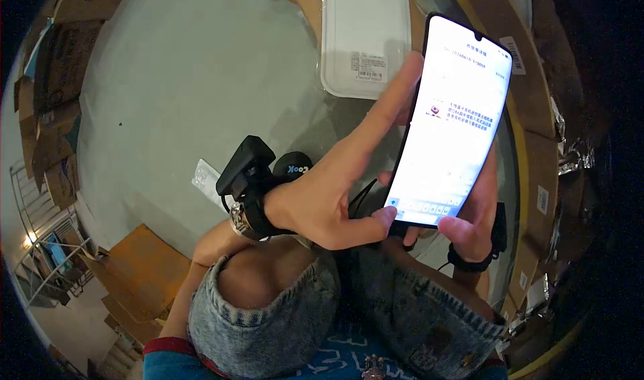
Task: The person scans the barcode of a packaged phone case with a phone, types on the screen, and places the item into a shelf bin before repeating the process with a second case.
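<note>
A smartphone [449,125] with a bright white screen of small text is held upright at right of centre. My left hand [329,195] grips its left edge, the thumb at the lower left corner and a finger stretched along the side. My right hand [479,209] holds the lower right edge, its thumb over the bottom of the screen. Black devices are strapped to both wrists. Behind the phone lies a white tray-shaped package [365,34] in clear wrap with a printed label.
Cardboard boxes line the left [67,65] and right [543,158] edges. An orange-brown board [144,273] is at lower left, near a metal rack [33,212]. A small clear packet [206,179] and a round black item [293,163] lie near my left wrist. My denim-covered knees are below.
</note>
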{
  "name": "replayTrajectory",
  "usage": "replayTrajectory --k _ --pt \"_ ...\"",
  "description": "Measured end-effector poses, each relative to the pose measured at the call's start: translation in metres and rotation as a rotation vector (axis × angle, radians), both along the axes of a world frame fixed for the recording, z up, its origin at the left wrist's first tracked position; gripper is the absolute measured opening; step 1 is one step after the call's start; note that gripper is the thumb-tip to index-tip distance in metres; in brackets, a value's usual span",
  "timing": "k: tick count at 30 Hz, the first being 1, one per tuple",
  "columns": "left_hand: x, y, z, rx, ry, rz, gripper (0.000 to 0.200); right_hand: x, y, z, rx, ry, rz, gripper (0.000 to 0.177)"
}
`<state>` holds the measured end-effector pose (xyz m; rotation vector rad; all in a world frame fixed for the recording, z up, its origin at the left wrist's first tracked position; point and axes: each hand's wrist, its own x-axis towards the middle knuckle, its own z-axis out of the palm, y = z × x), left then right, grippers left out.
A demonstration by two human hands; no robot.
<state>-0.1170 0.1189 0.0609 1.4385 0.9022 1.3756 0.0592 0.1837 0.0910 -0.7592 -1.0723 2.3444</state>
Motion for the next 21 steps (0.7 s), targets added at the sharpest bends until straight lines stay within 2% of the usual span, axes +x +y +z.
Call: replayTrajectory --k 8,11,21 --pt "-0.0008 0.0009 -0.0027 0.048 0.083 -0.008 0.104 0.0013 -0.0001 0.0020 0.020 0.008 0.002 0.095" --pt "-0.0010 -0.0006 0.0030 0.010 -0.045 -0.015 0.097 0.0002 -0.0004 0.0044 0.018 0.004 -0.001 0.095" --pt "0.0043 -0.0001 0.0015 0.008 -0.125 -0.022 0.095 0.0024 0.0004 0.0063 0.059 -0.001 0.025 0.095"
